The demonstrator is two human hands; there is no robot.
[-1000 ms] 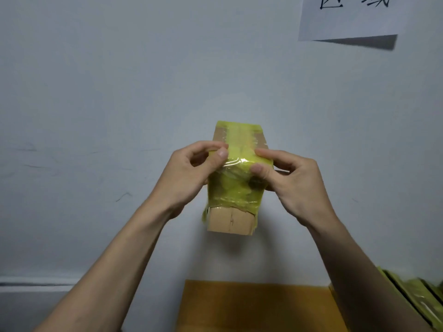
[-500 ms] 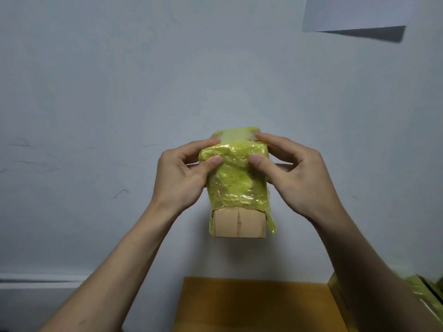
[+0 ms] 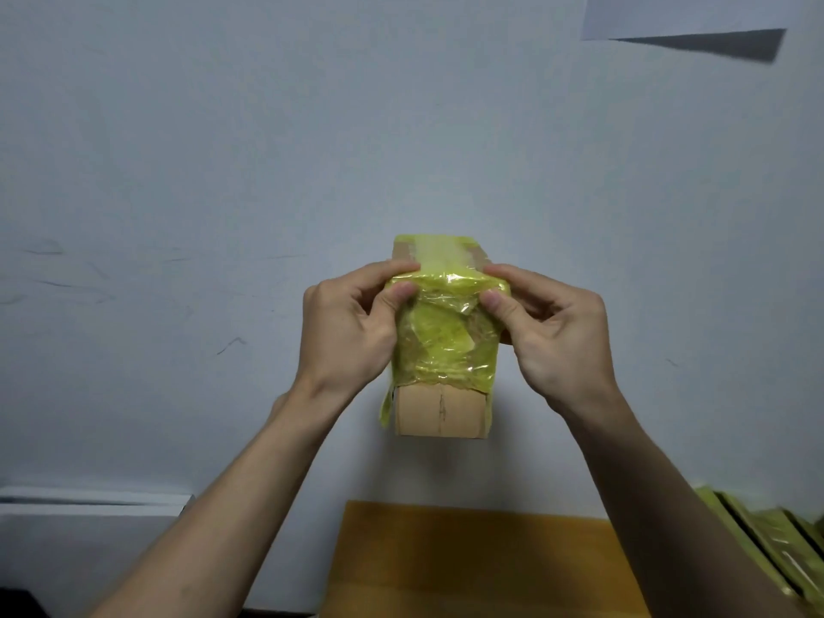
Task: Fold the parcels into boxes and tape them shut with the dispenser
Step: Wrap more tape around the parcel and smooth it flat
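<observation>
A small brown cardboard box (image 3: 439,414) wrapped in wrinkled yellow tape (image 3: 446,345) is held up in front of the wall. My left hand (image 3: 348,332) grips its left side, thumb pressing the tape near the top edge. My right hand (image 3: 557,336) grips the right side, its thumb also on the tape. The bare cardboard bottom end faces me. No tape dispenser is in view.
A white wall (image 3: 223,171) fills the background, with a sheet of paper (image 3: 695,13) stuck at the top right. Below lies a flat brown cardboard sheet (image 3: 468,568). Yellow-taped parcels (image 3: 776,550) are stacked at the lower right. A white ledge (image 3: 89,499) runs at lower left.
The box tilted so its taped face turned toward me. Both thumbs shifted up along the tape toward the top edge while the hands kept their hold.
</observation>
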